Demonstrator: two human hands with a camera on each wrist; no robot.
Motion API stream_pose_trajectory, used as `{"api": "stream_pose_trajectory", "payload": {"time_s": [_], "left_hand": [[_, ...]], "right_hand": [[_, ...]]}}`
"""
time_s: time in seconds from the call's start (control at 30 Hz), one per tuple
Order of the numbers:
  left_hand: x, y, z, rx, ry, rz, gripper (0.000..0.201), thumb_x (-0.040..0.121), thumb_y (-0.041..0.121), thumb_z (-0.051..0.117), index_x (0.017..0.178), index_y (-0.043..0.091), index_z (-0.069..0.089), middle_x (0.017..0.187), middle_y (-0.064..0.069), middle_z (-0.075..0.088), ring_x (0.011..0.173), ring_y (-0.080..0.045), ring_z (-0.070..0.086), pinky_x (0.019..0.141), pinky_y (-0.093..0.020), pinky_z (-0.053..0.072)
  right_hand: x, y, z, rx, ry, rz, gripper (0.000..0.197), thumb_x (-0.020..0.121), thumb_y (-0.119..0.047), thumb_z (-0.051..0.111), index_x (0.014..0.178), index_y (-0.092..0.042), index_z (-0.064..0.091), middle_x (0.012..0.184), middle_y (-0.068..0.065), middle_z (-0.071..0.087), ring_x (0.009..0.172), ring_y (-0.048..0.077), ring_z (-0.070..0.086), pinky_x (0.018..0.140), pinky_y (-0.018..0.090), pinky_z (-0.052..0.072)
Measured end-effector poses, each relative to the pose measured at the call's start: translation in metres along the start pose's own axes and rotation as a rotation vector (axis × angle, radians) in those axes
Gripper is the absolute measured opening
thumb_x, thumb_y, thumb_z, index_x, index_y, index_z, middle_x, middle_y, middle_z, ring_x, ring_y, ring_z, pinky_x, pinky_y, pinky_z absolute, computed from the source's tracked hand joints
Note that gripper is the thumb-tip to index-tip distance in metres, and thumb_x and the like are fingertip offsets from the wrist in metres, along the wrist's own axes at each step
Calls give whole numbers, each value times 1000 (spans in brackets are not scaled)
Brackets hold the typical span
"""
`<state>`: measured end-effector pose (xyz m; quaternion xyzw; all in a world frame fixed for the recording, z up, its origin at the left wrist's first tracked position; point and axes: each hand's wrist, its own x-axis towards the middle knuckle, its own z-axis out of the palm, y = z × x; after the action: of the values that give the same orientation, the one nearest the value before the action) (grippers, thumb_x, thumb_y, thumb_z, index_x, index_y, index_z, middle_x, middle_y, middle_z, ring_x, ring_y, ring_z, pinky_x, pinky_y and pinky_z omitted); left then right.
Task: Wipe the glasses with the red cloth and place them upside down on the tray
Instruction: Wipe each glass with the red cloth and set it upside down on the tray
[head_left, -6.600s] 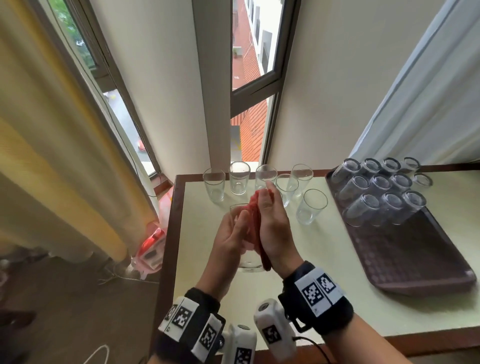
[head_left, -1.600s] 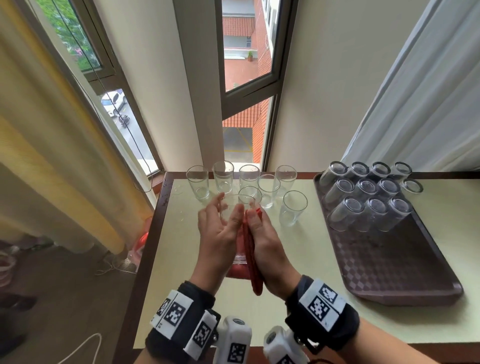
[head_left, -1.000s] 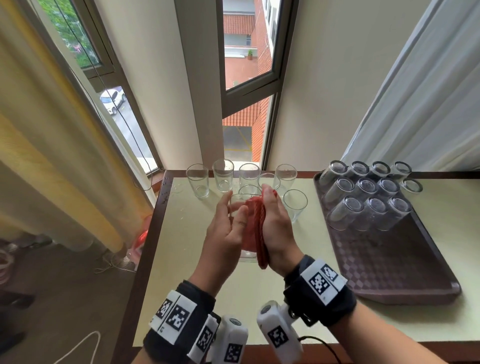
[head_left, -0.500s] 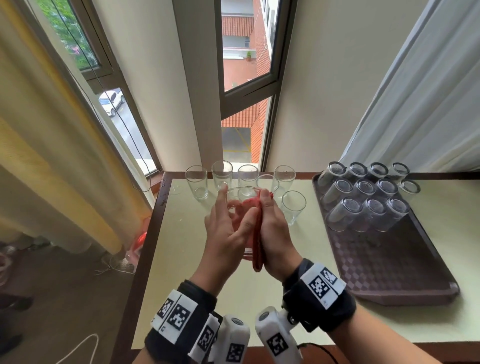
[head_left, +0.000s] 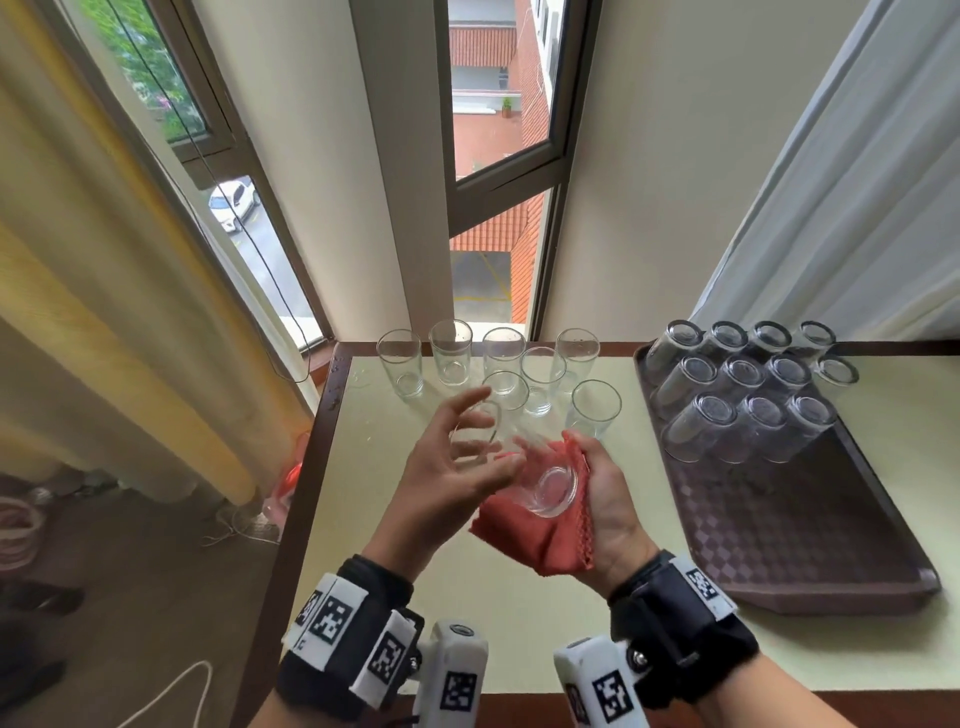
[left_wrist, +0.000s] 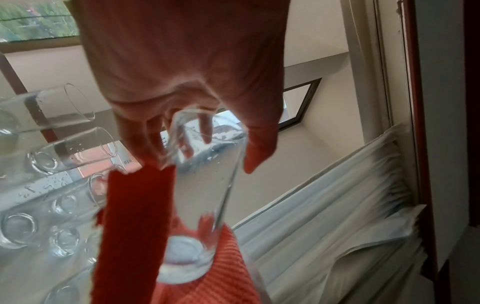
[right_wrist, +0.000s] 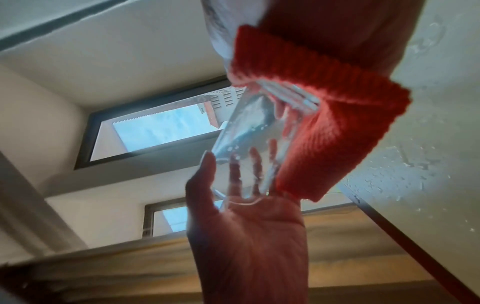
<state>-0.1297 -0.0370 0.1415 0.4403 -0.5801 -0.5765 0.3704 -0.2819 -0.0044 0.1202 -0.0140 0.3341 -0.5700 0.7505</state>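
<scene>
Right hand (head_left: 610, 499) cups the cloth (head_left: 540, 540) under the glass (head_left: 524, 467), left hand (head_left: 457, 462) loosely spread at its rim: wiping nearly done; next, invert onto tray (head_left: 810, 545), frame right.

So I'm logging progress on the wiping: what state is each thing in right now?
Held glass: tilted, droplets on it, base in the cloth.
Red cloth: bunched in the right hand.
Left hand: fingers spread at the rim.
Table glasses: upright.
Tray glasses: upside down.
Tray: front half bare.
Window: open.
</scene>
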Motion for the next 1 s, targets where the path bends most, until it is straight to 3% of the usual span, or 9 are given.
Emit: {"api": "stream_pose_trajectory", "payload": {"time_s": [0.13,0.27,0.33,0.4,0.5,0.67,0.77,0.83,1.0], "left_hand": [[2,-3,6,-77,38,-88,68,60,57,82,118,29,60,111,-5,64,87,-7,70,66,-20,56],[-2,-7,17,-154,169,-155,31,85,45,67,98,18,58,95,-12,68,71,-16,70,54,-26,52],[-5,-8,21,-130,232,-82,17,92,34,68,91,21,58,91,-12,68,70,-18,70,55,-30,52],[-7,-8,24,-34,271,43,18,86,42,71,86,29,59,87,-8,70,73,-20,72,60,-35,57],[-7,-6,25,44,275,81,20,79,49,68,84,32,59,85,-5,68,73,-21,71,60,-37,59],[-7,-2,20,-100,249,-82,11,96,22,63,89,19,55,87,-12,65,63,-12,69,46,-25,50],[-8,-1,21,-26,271,40,16,88,33,70,86,24,58,81,-4,68,69,-20,71,52,-33,57],[-9,-1,20,-9,268,57,16,83,37,70,87,26,58,84,-5,68,70,-18,72,58,-36,59],[-9,1,17,9,292,-27,26,81,45,74,92,26,58,90,-7,69,82,-26,72,67,-44,61]], "right_hand": [[-6,4,5,-236,65,-202,42,82,-35,68,107,-2,60,117,35,62,102,48,62,96,67,46],[-5,16,4,-835,177,-853,19,87,-37,68,101,-25,67,95,10,70,80,33,70,71,53,59],[-7,17,4,-887,153,-984,10,92,-30,64,95,-21,69,92,5,70,76,25,70,65,39,58],[-9,11,13,-706,239,-810,15,98,-18,60,88,-11,68,75,5,70,64,17,68,55,28,55],[-9,8,18,-605,302,-524,20,99,-20,57,84,-9,67,68,11,68,60,23,66,53,35,56],[-11,22,11,-1016,246,-1010,15,92,-40,56,87,-30,66,81,4,70,64,15,70,59,38,57],[-7,20,12,-865,236,-957,19,95,-30,56,85,-20,68,74,0,69,63,9,67,61,28,54],[-6,17,14,-827,240,-826,20,93,-32,55,81,-23,69,70,0,70,66,13,68,65,35,57],[-9,17,14,-890,123,-897,14,91,-22,55,91,-13,65,75,-2,69,66,8,67,62,25,56]]}}
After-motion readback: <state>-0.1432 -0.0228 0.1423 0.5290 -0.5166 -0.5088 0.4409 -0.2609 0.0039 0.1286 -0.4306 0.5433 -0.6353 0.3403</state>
